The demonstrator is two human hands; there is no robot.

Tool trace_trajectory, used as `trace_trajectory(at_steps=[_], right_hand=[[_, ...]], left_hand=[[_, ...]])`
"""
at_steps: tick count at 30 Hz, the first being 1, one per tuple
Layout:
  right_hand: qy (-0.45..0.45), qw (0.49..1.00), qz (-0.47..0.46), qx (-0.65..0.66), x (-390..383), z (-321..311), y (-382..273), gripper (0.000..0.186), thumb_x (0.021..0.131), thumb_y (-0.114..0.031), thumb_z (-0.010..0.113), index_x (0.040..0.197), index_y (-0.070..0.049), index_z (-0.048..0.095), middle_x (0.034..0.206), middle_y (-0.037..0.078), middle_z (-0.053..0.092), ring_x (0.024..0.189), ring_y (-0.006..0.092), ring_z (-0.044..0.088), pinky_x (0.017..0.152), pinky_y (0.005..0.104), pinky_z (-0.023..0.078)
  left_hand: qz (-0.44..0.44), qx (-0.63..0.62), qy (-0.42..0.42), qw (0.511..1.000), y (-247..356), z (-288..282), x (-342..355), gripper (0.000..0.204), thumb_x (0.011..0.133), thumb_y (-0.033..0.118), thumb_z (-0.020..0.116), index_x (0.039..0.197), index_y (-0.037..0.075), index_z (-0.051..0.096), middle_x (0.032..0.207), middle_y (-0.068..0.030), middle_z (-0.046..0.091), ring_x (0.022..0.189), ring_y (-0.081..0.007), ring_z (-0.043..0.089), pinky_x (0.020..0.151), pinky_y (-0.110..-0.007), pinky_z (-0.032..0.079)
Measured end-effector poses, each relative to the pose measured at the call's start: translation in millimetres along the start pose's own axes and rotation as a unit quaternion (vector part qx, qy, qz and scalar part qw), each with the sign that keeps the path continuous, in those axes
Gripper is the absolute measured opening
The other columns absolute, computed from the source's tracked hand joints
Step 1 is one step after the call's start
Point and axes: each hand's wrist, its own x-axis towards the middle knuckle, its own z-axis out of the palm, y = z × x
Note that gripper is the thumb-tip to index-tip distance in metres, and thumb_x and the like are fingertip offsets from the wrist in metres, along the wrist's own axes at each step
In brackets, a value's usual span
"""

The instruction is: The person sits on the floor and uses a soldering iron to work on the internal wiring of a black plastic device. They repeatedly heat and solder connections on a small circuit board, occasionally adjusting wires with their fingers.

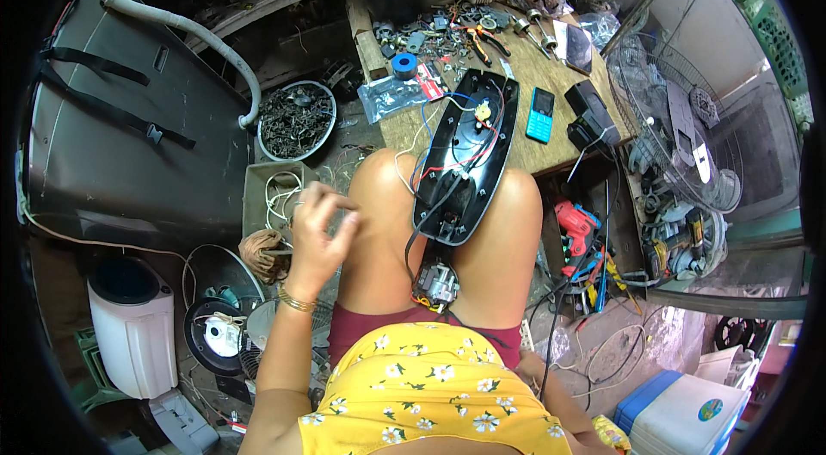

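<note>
A long black plastic housing (469, 149) rests across my thighs, hollow side up, its far end on the table's edge. Red, blue and white wires run inside it to a small yellowish round part (483, 111). Between my thighs sits a small electric motor (437, 284), with a dark cable leading to the housing. My left hand (320, 235) is raised beside my left knee, slightly blurred, its fingers apart and nothing visible in them. Low beside my right hip is my right hand (532, 364); its fingers are hidden, and a black cord passes near it.
On the wooden table (551, 158) lie a blue phone (540, 115), pliers (487, 43), blue tape (403, 66) and loose parts. A basin of scraps (297, 121) stands left. A red drill (576, 235) and screwdrivers are at right, near a cooler box (684, 412).
</note>
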Motion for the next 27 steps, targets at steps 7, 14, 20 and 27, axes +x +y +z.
trace_trajectory(at_steps=[7,14,20,27], right_hand=[[0.487,0.870,0.021,-0.074,-22.9,-218.0,-44.7,0.022,0.085,-0.013,0.060,0.102,-0.001,0.065,0.092,0.020,0.068,0.086,0.0356,0.066,0.077,0.0428,0.051],[0.567,0.794,-0.218,0.018,-35.5,-327.4,-258.9,0.011,0.086,-0.003,0.059,0.094,0.001,0.066,0.086,0.013,0.066,0.076,0.0240,0.065,0.070,0.0315,0.049],[0.454,0.794,-0.398,-0.067,10.0,-327.0,-362.9,0.012,0.082,-0.003,0.066,0.094,-0.001,0.066,0.083,0.010,0.064,0.068,0.0192,0.063,0.059,0.0283,0.048],[0.391,0.813,-0.431,0.025,37.8,-336.4,-417.7,0.017,0.083,-0.004,0.066,0.100,-0.001,0.067,0.081,0.006,0.062,0.065,0.0126,0.056,0.059,0.0258,0.044]], left_hand=[[0.075,0.046,-0.118,0.989,49.1,15.5,-12.4,0.016,0.077,0.025,0.073,0.080,0.010,0.067,0.083,-0.0047,0.058,0.084,-0.0257,0.052,0.075,-0.038,0.035],[0.069,-0.027,-0.138,0.988,53.9,25.3,-22.9,0.020,0.080,0.025,0.071,0.092,0.010,0.066,0.087,-0.0057,0.062,0.087,-0.0265,0.055,0.079,-0.039,0.037],[-0.032,0.203,-0.026,0.978,31.2,17.6,34.9,0.049,0.074,0.047,0.073,0.105,0.009,0.068,0.111,-0.0109,0.055,0.105,-0.0305,0.047,0.085,-0.046,0.034],[0.008,0.242,-0.042,0.969,23.3,64.2,68.8,0.049,0.075,0.045,0.069,0.105,0.007,0.069,0.120,-0.0133,0.056,0.119,-0.0305,0.044,0.089,-0.048,0.031]])
